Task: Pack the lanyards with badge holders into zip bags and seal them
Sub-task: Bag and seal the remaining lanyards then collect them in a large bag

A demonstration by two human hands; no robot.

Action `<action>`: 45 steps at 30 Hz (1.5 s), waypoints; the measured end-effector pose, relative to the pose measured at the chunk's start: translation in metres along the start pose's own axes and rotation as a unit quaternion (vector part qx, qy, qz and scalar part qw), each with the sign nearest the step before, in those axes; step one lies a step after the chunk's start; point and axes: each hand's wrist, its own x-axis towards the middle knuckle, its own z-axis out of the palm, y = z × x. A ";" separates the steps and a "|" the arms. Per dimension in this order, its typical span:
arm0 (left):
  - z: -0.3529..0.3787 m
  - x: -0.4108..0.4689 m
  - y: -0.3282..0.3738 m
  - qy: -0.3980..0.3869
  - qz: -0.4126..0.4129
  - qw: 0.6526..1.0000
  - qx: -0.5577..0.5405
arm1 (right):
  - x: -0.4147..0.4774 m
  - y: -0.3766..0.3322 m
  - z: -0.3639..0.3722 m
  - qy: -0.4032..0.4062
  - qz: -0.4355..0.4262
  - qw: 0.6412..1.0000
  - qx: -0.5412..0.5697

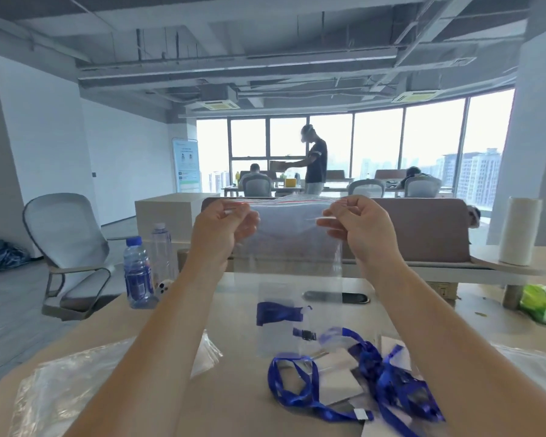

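Zip bags lie in a loose clear pile on the table, below and well left of the left hand. Two plastic bottles stand just left of the left forearm. The left hand is raised with its fingers curled, pinching the top left corner of a raised bag at its red-lined zip strip. The bag hangs clear of the table between the two hands. The right hand, at the same height, pinches the opposite top corner with curled fingers. Blue lanyards lie tangled on the table below the right hand, mixed with badge holders. A paper roll stands upright well right of the right hand, with a green packet lower down.
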 end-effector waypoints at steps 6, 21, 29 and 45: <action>0.054 -0.038 0.001 -0.037 -0.018 0.998 -0.041 | -0.034 -0.020 -0.059 0.052 -0.013 0.998 -0.027; 0.220 -0.141 -0.002 -0.176 -0.075 0.975 -0.110 | -0.104 -0.072 -0.240 0.194 -0.031 0.973 -0.118; 0.298 -0.171 -0.008 -0.234 -0.071 0.968 -0.063 | -0.099 -0.079 -0.329 0.250 -0.042 0.952 -0.174; 0.396 -0.144 -0.179 -0.216 -0.083 0.956 0.179 | -0.010 0.095 -0.426 0.269 0.131 0.946 -0.124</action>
